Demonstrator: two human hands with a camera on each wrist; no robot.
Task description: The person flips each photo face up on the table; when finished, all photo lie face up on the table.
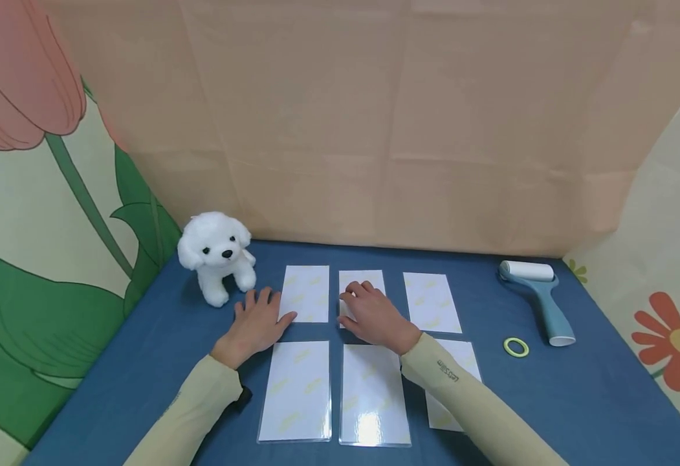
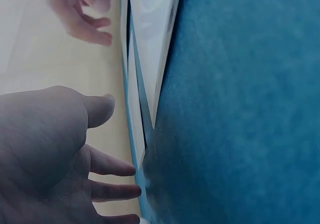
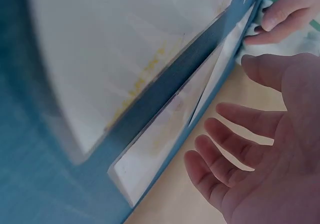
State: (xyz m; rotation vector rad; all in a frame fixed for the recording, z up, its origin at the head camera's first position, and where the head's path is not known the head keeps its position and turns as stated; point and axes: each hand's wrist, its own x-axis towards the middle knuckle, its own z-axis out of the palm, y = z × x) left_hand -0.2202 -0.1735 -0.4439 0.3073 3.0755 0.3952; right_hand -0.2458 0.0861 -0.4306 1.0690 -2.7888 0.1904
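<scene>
White laminated cards with faint yellow marks lie in two rows of three on the blue table. My left hand (image 1: 256, 327) is spread beside the back left card (image 1: 307, 291), its thumb at the lower left corner. Over the back middle card (image 1: 369, 277) is my right hand (image 1: 377, 318), fingers loosely bent and holding nothing; it hides part of that card. In the right wrist view the fingers (image 3: 232, 141) are apart from each other above the cards. The front left card (image 1: 296, 391) and front middle card (image 1: 372, 398) show glossy clear borders. My right sleeve partly covers the front right card (image 1: 462, 355).
A white plush dog (image 1: 217, 255) sits at the back left, close to my left fingertips. On the right are a blue-handled lint roller (image 1: 549, 304) and a yellow-green ring (image 1: 516, 347). A brown paper backdrop (image 1: 386, 129) rises behind the table (image 1: 602, 395); the back right card (image 1: 433, 302) lies within the right hand's reach.
</scene>
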